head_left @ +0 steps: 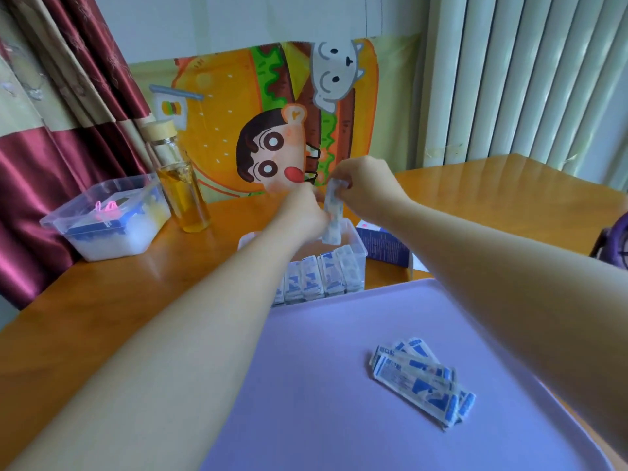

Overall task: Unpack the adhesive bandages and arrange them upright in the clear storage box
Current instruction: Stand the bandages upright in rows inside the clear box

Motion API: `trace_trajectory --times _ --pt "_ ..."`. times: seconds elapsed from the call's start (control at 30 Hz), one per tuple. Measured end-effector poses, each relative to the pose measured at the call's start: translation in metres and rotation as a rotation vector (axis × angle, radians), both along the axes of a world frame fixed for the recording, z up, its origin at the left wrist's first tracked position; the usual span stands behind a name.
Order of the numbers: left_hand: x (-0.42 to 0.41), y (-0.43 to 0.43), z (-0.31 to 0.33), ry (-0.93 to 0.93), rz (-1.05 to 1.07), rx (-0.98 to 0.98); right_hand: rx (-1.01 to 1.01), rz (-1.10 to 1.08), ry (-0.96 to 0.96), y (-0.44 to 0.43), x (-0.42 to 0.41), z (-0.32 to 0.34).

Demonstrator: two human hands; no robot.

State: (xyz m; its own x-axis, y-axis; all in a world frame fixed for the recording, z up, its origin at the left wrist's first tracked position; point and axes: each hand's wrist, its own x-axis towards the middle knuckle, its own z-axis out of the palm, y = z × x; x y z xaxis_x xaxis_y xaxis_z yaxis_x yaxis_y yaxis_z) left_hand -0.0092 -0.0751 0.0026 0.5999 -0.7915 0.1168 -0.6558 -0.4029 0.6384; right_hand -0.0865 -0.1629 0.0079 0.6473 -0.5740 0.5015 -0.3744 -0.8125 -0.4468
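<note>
A small stack of wrapped bandages [332, 215] hangs upright above the clear storage box [356, 248]. My left hand [304, 215] grips the stack's left side, and my right hand [362, 180] pinches its top. Several wrapped bandages [319, 278] stand upright in a row along the front of the box. A loose pile of blue-and-white wrapped bandages [423, 380] lies on the purple mat [339, 385]. The dark blue bandage carton [382, 248] lies just right of the box.
A glass bottle of yellow liquid [181, 185] with a wooden cap stands at the back left, beside a larger clear bin [108, 217] holding blue and white items. A cartoon cloth hangs behind the wooden table [142, 266]. A purple object [615, 243] sits at the right edge.
</note>
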Motion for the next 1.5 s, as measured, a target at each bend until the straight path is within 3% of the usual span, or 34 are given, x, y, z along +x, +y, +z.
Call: trace_trajectory --times 0.1,0.3,0.4,0.63,0.83,1.0,1.1,1.23,1.37,1.5 --pt "0.006 -0.016 -0.022 0.053 0.047 0.062 0.036 -0.023 0.111 -0.02 0.014 -0.022" --pt "0.019 -0.029 -0.043 0.146 -0.09 0.275 0.075 0.025 0.353 -0.042 0.021 -0.043" --pt "0.019 -0.03 -0.042 0.109 -0.16 0.372 0.073 0.056 0.44 -0.045 0.024 -0.046" --pt "0.021 -0.037 -0.046 -0.04 -0.187 0.516 -0.279 0.045 0.668 -0.035 0.03 -0.051" --pt "0.03 -0.034 -0.052 -0.04 -0.22 0.523 -0.388 0.047 0.809 -0.026 0.032 -0.047" --pt "0.028 -0.034 -0.048 -0.075 -0.246 0.564 -0.391 0.054 0.771 -0.021 0.027 -0.042" --pt "0.021 -0.032 -0.039 -0.056 -0.274 0.616 -0.299 0.018 0.649 -0.022 0.018 -0.037" --pt "0.014 -0.02 -0.03 -0.043 -0.259 0.532 -0.158 0.005 0.427 -0.011 -0.014 -0.021" --pt "0.005 0.0 -0.025 0.031 -0.186 0.269 -0.02 0.032 0.328 0.009 -0.055 -0.012" --pt "-0.017 0.03 -0.023 -0.044 -0.173 0.01 0.037 0.082 0.771 0.033 -0.089 -0.014"
